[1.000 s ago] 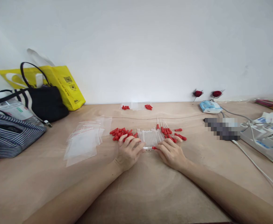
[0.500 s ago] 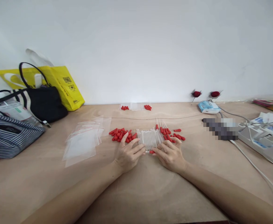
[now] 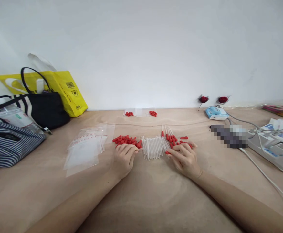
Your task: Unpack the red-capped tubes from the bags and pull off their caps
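A row of clear glass tubes [image 3: 154,146] lies on the wooden table [image 3: 146,194] between my hands. Small red rubber caps [image 3: 125,139] are heaped to its left, and more red caps [image 3: 172,138] lie to its right. My left hand [image 3: 123,158] rests curled at the left end of the row, fingertips pinching a tube beside the left heap. My right hand [image 3: 185,157] sits at the right end, its fingers pinched on a red-capped tube [image 3: 167,152].
A pile of clear zip bags [image 3: 85,147] lies to the left. Further left stand a black handbag [image 3: 47,106], a yellow bag [image 3: 66,89] and a striped bag [image 3: 8,140]. Cables and a white device [image 3: 274,142] occupy the right. Two small bagged cap lots [image 3: 141,113] lie by the wall.
Both hands have drawn apart from the middle of the tube row: the left went toward the left cap heap, the right moved right with a capped tube.
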